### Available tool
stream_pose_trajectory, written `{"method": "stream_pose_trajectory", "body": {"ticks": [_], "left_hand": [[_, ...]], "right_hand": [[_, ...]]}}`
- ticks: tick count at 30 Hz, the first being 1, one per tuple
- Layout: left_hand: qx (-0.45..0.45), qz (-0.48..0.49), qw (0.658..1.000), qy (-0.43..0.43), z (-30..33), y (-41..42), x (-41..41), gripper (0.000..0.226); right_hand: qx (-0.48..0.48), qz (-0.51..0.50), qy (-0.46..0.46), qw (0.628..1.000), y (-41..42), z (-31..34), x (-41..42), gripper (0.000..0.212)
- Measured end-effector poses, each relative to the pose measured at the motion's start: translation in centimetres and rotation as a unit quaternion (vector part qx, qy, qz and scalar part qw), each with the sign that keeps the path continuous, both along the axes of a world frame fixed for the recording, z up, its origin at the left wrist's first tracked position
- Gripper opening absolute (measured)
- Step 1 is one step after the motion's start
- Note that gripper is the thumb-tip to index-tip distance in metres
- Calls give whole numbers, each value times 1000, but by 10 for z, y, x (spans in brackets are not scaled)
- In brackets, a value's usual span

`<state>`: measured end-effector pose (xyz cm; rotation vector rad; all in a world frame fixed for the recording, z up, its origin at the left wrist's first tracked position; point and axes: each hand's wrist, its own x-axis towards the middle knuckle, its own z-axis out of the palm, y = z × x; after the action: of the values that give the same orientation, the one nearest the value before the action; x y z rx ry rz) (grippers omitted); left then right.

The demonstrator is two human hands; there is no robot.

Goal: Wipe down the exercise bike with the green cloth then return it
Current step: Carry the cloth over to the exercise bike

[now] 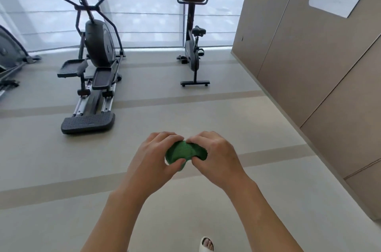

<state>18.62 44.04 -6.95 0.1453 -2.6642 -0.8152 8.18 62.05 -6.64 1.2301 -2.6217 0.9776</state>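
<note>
Both hands meet in front of the body, low in the head view: left hand (pixel 158 154) with fingers curled over the top and thumb tucked under a small bunched green textured cloth (pixel 185 153), right hand (pixel 216 157) pinching the cloth's other end between thumb and curled fingers. Cloth is a compact wad held clear of the floor, gripped from both sides; whether it is being folded, wrung or opened out cannot be told. Landmark: the black upright exercise bike (pixel 193 25) with console, curved handlebars and dark saddle, standing against the bright blind-covered window (pixel 144 14). Hands and cloth are well short of the bike, on the near side of it and slightly to its left, with open pale grey banded floor (pixel 61 159) between. Left of the bike stands a black elliptical trainer with long rails and foot platforms (pixel 92 66); right of the bike runs a beige panelled wall (pixel 309 66). A foot in a white slide sandal (pixel 207 244) shows nearest the camera. Judgement: cloth is in hand and being readied, no wiping begun, so the task is at its start. Next move calls for walking up to the bike, settling the cloth into one hand as a flat pad, and starting high, likely on console and handlebars, before saddle and frame. Where the cloth belongs for return is not shown.
</note>
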Motion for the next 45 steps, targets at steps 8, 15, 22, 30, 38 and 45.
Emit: {"method": "stream_pose_trajectory", "body": {"ticks": [8,15,22,30,38,45], "left_hand": [[-47,37,998,19,20,4,-133,31],[-36,38,998,30,12,-7,-205,34],[2,45,999,21,-2,-56,-273,53],[11,14,1000,18,0,-165,-361,45],[36,4,999,25,14,-288,-426,45],[98,-2,995,15,-10,-347,-456,53]], "right_hand": [[-35,26,-8,999,0,2,-145,43],[-46,40,-6,998,-5,-9,-226,37],[-47,-22,2,999,-38,-15,-297,36],[-36,-67,5,997,-120,-3,-368,35],[-41,-94,12,995,-228,21,-425,36],[-10,-74,7,997,-304,17,-455,39]]}}
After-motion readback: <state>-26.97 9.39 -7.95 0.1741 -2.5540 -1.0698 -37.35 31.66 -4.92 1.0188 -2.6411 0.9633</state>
